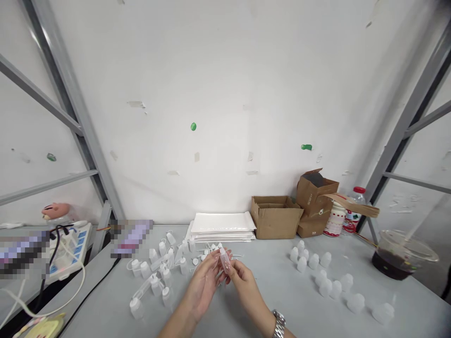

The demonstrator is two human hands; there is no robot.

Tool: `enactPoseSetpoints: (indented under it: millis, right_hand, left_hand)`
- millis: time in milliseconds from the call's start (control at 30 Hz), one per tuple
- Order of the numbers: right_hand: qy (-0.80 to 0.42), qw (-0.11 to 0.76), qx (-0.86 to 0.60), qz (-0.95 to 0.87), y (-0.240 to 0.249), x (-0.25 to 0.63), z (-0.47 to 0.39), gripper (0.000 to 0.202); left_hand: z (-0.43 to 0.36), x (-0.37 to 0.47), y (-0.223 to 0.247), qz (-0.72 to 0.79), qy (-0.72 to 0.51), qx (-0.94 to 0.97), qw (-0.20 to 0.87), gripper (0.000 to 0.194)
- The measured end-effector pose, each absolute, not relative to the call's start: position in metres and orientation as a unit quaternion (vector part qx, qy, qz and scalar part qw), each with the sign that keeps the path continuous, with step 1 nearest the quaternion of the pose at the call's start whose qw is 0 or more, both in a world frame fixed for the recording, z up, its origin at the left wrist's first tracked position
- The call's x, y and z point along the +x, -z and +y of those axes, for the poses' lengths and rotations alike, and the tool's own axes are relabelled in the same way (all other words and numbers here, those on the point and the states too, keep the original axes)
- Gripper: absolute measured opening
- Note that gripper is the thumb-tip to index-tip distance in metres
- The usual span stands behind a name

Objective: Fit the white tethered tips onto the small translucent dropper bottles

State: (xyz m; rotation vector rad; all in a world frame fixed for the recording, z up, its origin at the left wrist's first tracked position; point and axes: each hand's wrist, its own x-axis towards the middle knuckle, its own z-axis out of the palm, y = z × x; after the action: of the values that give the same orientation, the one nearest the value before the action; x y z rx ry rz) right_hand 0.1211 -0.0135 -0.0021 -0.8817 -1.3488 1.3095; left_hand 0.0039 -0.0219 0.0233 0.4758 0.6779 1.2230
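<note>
Along the near side of the smooth grey bench point(299, 310), a watch point(279, 323) with a linked metal band is worn on the right wrist. Over the middle of the bench, a small translucent bottle point(224, 261) with a narrow top is held at a tilt between the two hands. Its lower end is pinched by the fingers of the right hand point(244, 283); the fingers of the left hand point(205, 283) are bent beside and behind it, and whether it is gripped by them cannot be told. To the left, squat plastic bottles point(136, 306) with white caps are scattered. To the right, rounded frosted containers point(326, 287) are loosely spread, and dark liquid is held in a clear, bowl-shaped cup point(394, 264). Farther back, flat white packets point(222, 222) are stacked beside a brown cardboard box point(278, 225), next to which a taller carton point(314, 206) is placed. Behind everything, the scuffed white wall point(225, 84) is marked by green patches point(193, 126).
</note>
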Motion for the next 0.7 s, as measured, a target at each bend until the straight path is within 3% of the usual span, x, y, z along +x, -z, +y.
enactPoseSetpoints:
  millis: [533, 700]
  right_hand:
    - [-0.446, 0.471, -0.441, -0.621, 0.001, 0.119, -0.023, 0.037]
    - [-0.343, 0.44, -0.508, -0.657, 0.004, 0.118, -0.029, 0.036]
  left_hand:
    - [-0.022, 0.004, -0.022, 0.298, -0.541, 0.203, 0.76, 0.014]
    - [-0.022, 0.005, -0.022, 0.278, -0.529, 0.229, 0.768, 0.013]
